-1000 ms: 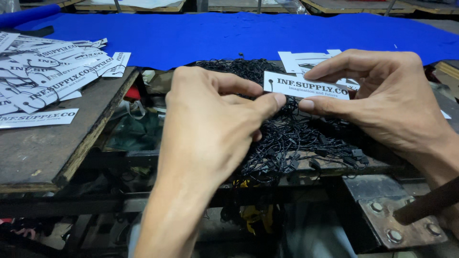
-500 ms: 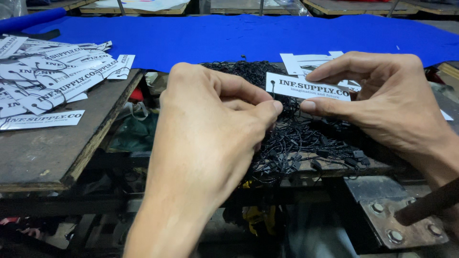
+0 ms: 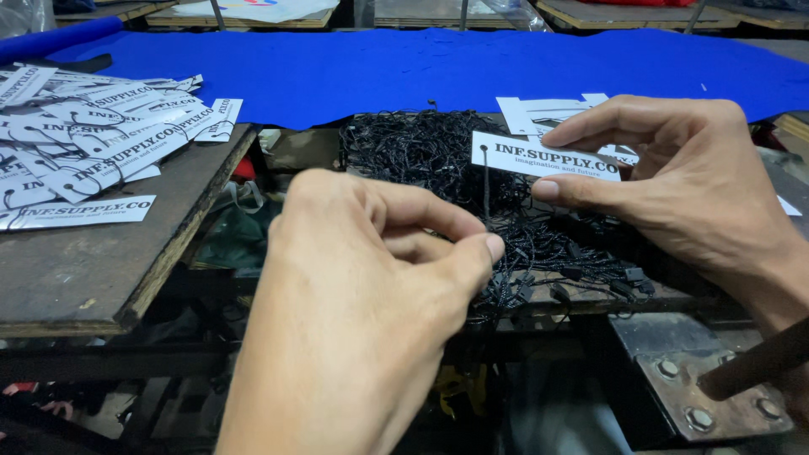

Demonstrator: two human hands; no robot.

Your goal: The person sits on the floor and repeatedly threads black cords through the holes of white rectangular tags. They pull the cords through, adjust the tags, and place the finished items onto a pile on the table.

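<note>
My right hand [image 3: 683,181] pinches a white rectangular paper tag [image 3: 543,157] with black print, held level above a heap of black strings [image 3: 438,152]. A thin black string [image 3: 486,190] hangs down from the hole at the tag's left end. My left hand [image 3: 379,278] sits lower and nearer, thumb and forefinger pinched together on the bottom end of that string. Both hands hover over the string heap on a wooden board.
A pile of several printed white tags [image 3: 93,143] with strings lies on the wooden bench [image 3: 76,278] at left. More blank tags [image 3: 539,114] lie behind the heap. Blue cloth [image 3: 438,67] covers the table beyond. A rusty metal plate [image 3: 716,388] with bolts is lower right.
My left hand has dropped away from the tag's hole, drawing the black string down through it. My right hand has kept the tag nearly still.
</note>
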